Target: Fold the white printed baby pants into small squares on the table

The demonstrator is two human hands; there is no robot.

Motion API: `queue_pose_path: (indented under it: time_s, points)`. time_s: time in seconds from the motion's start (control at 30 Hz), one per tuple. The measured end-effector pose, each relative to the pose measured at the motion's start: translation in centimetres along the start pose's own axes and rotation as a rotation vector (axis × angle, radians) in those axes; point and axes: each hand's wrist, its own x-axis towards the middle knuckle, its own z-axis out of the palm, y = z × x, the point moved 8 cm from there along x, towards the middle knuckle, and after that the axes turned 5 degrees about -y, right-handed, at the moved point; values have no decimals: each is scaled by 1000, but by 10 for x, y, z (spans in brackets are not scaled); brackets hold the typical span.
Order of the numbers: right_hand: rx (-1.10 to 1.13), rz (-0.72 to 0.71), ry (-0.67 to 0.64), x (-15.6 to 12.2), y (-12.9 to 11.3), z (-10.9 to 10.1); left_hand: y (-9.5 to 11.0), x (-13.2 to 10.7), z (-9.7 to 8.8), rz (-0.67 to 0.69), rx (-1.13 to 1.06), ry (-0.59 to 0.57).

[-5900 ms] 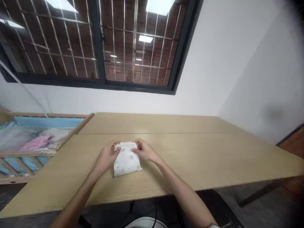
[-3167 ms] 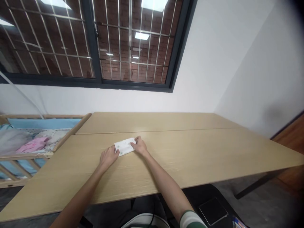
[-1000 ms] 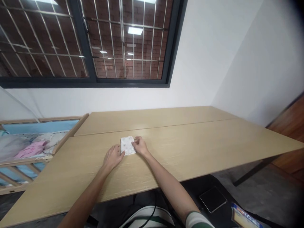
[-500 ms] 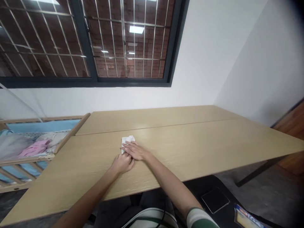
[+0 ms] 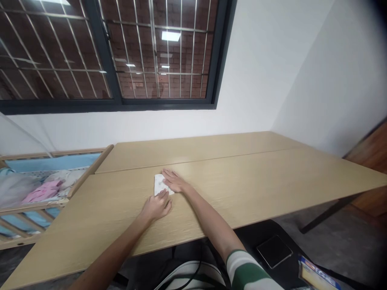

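Note:
A small white folded tissue (image 5: 159,184) lies flat on the pale wood-look table (image 5: 242,181), with faint marks on its face; whether it is paper or cloth is hard to tell. My left hand (image 5: 157,206) rests at its near edge, fingers curled in and fingertips closed on that edge. My right hand (image 5: 173,181) lies flat across the tissue's right side, fingers stretched out toward the far left and covering part of it.
To the left stands a wooden crib (image 5: 90,171) with blue lining and a pink cloth (image 5: 44,191). A barred window (image 5: 160,60) is behind the table. At lower right, a dark flat tablet-like device (image 5: 274,251) and a blue-edged packet (image 5: 317,274) lie on a black seat.
My right hand has slid slightly right and away from me, off my left fingers, uncovering more of the tissue. My left hand stays nearly in place.

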Motion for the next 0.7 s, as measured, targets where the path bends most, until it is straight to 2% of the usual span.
queue_pose_path:
  time_s: [0.1,0.23,0.33,0.43,0.53,0.6,0.7]
  points:
    - [66,55,99,-4,8,-9,-15,1,-12,-120,-30,76]
    - [212,152,370,-19,28,-30,-49,2,-36,-331,-49,217]
    - [219,147,442,-25,32,-34,-65,2,-41,-436,-52,239]
    - [185,105,413,-25,24,-31,-66,5,-33,-457,-83,183]
    - [152,115,403,-24,12,-30,-60,10,-25,-413,-153,120]
    - [172,183,426,-27,5,-32,-56,13,-24,-382,-220,93]
    - [345,305,394,-34,-7,-24,-48,6,-30,-361,-330,88]
